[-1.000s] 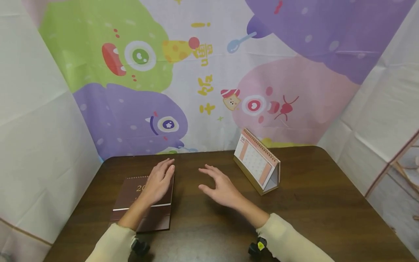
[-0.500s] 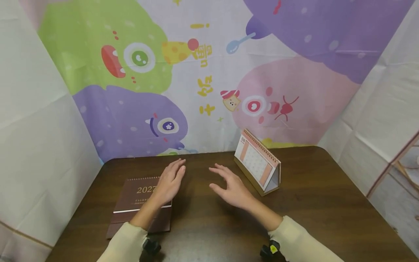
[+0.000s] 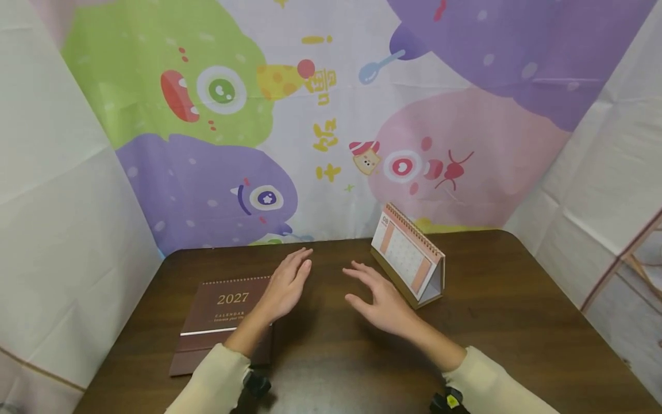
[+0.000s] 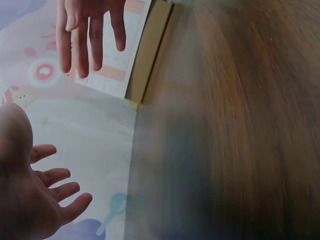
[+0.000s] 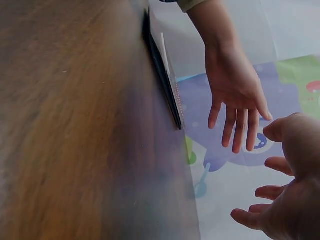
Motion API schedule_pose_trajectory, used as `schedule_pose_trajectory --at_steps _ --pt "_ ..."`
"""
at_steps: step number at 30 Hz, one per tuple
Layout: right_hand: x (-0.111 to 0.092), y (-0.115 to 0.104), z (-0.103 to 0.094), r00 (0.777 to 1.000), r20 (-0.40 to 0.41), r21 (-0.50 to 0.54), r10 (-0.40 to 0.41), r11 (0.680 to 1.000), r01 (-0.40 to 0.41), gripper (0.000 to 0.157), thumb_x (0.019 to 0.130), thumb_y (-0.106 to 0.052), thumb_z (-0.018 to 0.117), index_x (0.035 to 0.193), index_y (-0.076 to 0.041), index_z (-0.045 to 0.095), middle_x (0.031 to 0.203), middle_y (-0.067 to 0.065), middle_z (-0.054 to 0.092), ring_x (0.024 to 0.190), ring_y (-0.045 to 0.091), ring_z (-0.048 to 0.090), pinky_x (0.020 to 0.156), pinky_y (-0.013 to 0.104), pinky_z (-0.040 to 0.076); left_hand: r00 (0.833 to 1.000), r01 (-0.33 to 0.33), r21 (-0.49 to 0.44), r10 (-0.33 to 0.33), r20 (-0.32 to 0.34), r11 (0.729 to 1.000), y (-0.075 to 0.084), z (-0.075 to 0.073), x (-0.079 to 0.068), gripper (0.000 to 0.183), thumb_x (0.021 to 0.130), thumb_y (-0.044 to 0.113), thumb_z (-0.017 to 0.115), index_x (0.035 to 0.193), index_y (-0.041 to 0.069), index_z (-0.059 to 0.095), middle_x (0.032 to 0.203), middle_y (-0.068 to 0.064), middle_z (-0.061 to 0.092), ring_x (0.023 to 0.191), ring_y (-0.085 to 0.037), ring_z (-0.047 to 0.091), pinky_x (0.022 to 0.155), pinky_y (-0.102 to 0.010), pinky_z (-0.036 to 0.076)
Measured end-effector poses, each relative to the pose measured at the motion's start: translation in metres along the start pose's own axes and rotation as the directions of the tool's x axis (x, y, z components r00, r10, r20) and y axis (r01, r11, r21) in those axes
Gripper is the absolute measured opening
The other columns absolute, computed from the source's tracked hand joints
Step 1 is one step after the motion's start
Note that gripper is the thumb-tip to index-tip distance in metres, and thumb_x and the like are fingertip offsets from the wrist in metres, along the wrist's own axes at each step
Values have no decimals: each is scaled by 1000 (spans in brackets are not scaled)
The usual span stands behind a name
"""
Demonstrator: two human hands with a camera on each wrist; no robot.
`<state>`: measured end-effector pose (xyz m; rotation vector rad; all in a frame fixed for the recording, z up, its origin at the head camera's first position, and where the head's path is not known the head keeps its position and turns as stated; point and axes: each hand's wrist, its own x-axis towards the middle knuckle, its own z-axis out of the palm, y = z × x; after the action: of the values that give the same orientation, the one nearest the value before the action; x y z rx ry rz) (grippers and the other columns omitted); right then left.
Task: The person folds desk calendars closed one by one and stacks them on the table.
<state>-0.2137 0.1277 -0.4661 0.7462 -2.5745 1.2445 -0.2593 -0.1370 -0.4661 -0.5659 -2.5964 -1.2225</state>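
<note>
My left hand (image 3: 283,288) hovers above the table with its fingers extended and nothing in them. Beside it on the left lies a dark brown spiral calendar (image 3: 214,310) marked 2027, its right side partly hidden behind my wrist and forearm. My right hand (image 3: 381,302), also holding nothing, is spread in the air in front of a pink-and-white desk calendar (image 3: 405,253). That calendar stands upright like a tent and shows page 08. In the left wrist view, the right hand's fingers overlap the standing calendar (image 4: 112,65). Both palms face each other across a gap.
The dark wooden table (image 3: 341,368) has rounded far corners. Behind it hangs a cloth backdrop (image 3: 331,213) with cartoon monsters, and white cloth sides (image 3: 67,172) close in the left and right. A small black device (image 3: 256,384) is strapped at the left wrist.
Both hands have moved to the right, still spread. My left hand has uncovered the 2027 lettering on the brown calendar; my right hand has come closer to the standing one. Neither calendar has moved.
</note>
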Motion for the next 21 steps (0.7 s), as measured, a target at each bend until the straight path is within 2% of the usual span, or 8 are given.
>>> schedule_pose_trajectory --at_steps 1,2,7,12,21 --pt "-2 0 -2 1000 -1 -1 -2 1000 2 50 105 -16 77 153 -6 67 169 27 56 156 53 54 122 76 47 1000 5 7 -5 7 1000 2 2 1 55 122 41 42 162 7 59 172 -24 53 162 -48 48 134 -68 36" --pt "-4 1 -3 1000 0 -5 -3 1000 3 51 105 -16 77 153 -5 67 169 27 56 156 53 55 122 75 48 999 29 -1 -29 20 1000 11 0 0 53 122 37 43 162 6 59 172 -25 53 162 -51 47 133 -73 35" --pt "-13 2 -11 1000 5 -27 5 1000 -4 52 104 -16 79 154 -6 67 170 26 56 155 52 56 122 73 49 997 48 14 -49 67 999 19 9 4 51 123 34 41 165 8 56 176 -20 49 165 -45 46 135 -68 36" --pt "-20 5 -20 1000 -1 -36 7 999 -8 52 105 -16 78 155 -8 67 171 24 55 157 51 55 124 72 48 995 24 -14 -22 97 1000 26 18 9 51 123 34 42 166 8 55 177 -19 49 165 -43 47 135 -66 37" --pt "-32 14 -35 1000 -21 3 13 1000 -13 51 109 -16 75 158 -9 63 172 23 53 156 50 56 117 65 57 993 -41 -50 47 110 998 39 31 18 50 122 30 44 165 7 56 176 -19 51 165 -42 48 136 -64 38"
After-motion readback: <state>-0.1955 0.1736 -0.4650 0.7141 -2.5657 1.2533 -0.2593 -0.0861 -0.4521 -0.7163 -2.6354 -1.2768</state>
